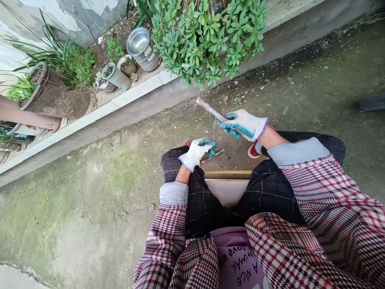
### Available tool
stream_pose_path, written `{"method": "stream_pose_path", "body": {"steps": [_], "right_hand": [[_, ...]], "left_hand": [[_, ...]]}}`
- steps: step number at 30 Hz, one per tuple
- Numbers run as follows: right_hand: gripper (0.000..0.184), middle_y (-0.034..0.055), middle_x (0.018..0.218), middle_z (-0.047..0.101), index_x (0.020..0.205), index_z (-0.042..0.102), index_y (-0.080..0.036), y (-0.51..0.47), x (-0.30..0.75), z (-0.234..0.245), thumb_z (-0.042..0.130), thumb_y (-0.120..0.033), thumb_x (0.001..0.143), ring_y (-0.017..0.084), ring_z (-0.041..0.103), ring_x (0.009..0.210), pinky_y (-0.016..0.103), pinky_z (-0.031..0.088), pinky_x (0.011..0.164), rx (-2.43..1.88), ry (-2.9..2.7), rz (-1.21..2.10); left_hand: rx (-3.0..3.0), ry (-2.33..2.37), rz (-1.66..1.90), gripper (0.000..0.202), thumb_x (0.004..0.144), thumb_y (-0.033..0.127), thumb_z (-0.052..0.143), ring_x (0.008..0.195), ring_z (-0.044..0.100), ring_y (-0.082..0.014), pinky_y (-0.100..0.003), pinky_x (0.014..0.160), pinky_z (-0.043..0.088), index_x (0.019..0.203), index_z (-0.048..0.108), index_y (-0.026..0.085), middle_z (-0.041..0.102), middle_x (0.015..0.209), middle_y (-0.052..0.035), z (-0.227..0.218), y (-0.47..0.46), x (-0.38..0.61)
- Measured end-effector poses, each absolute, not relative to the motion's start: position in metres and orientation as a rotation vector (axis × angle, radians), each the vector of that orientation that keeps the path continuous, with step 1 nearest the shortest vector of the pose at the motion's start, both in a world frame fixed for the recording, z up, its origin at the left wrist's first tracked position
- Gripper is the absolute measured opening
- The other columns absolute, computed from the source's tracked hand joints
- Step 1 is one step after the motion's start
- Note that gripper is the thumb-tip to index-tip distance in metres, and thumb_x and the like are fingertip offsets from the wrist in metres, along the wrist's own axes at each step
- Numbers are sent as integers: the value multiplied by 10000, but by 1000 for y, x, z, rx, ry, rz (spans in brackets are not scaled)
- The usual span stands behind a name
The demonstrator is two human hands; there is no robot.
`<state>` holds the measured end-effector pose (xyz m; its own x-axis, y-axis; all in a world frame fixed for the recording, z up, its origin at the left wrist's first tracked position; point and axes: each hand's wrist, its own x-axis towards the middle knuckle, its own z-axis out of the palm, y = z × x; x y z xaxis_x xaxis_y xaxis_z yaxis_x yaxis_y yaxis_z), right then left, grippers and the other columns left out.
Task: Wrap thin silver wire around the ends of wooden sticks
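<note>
I sit on a stool (pixel 227 176) with my knees apart, wearing white gloves with teal fingers. My right hand (pixel 243 125) is closed round a grey metal rod (pixel 209 108), whose free end points up and left toward the plants. My left hand (pixel 198 152) rests over my left knee with fingers curled, pinching a thin dark rod or nail (pixel 214 155) that sticks out to the right. The two hands are apart, the right one higher and farther out.
Mossy concrete ground lies all round. A raised kerb (pixel 135 91) runs diagonally ahead, with a bushy green plant (pixel 207 36), a metal pail (pixel 142 48), small pots (pixel 116 75) and a large tilted clay pot (pixel 51 94) behind it. A dark shoe (pixel 373 102) lies far right.
</note>
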<state>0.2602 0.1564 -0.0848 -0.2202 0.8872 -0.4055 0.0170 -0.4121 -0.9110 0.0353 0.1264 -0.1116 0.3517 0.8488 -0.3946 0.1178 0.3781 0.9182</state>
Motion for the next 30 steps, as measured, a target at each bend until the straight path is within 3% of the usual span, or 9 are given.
{"method": "stream_pose_path", "body": {"steps": [8, 12, 15, 17, 21, 25, 30], "right_hand": [[469, -27, 637, 636, 954, 742, -169, 153, 281, -75, 912, -522, 696, 72, 491, 427, 193, 406, 358, -1076, -1402, 1985], [428, 1, 664, 688, 931, 770, -152, 147, 274, -79, 874, -500, 704, 97, 538, 470, 214, 418, 422, -1065, -1950, 2129], [279, 30, 659, 704, 842, 781, -154, 144, 262, -84, 831, -413, 753, 137, 582, 532, 249, 443, 490, -1386, -2434, 1870], [178, 65, 687, 726, 787, 779, -156, 146, 256, -86, 813, -328, 757, 177, 621, 577, 287, 451, 531, -1665, -2601, 1520], [161, 124, 937, 799, 925, 805, -171, 156, 253, -81, 734, -269, 818, 253, 716, 800, 337, 472, 660, -1912, -2617, 980], [294, 113, 1072, 805, 1099, 782, -191, 162, 256, -74, 638, -365, 911, 262, 732, 925, 329, 472, 713, -1968, -2553, 878], [323, 134, 1128, 794, 1121, 764, -178, 164, 258, -78, 642, -394, 915, 284, 724, 968, 335, 463, 723, -2011, -2467, 836]], "left_hand": [[1016, 1201, 749, 260, 695, 351, 858, 551, 633, -135, -260, 570, 513, 759, 711, 146, 726, 686, -38, -120, 137, 27], [1070, 1257, 728, 202, 660, 263, 882, 630, 645, -143, -254, 612, 525, 709, 721, 151, 738, 716, -38, -123, 139, 24], [1095, 1278, 702, 170, 641, 240, 856, 600, 601, -122, -235, 586, 490, 703, 735, 137, 702, 657, -9, -123, 136, 24], [1157, 1282, 666, 141, 631, 218, 831, 594, 575, -107, -221, 574, 459, 679, 729, 134, 683, 640, 6, -123, 132, 25], [1173, 1259, 634, 151, 606, 203, 835, 615, 581, -107, -228, 601, 469, 675, 722, 132, 688, 659, 4, -123, 130, 29], [1017, 1235, 745, 251, 611, 307, 878, 590, 593, -113, -255, 607, 505, 714, 716, 146, 744, 739, -36, -124, 132, 31], [940, 1081, 770, 398, 680, 501, 872, 678, 676, -171, -316, 703, 586, 842, 752, 158, 775, 819, -84, -124, 130, 28]]}}
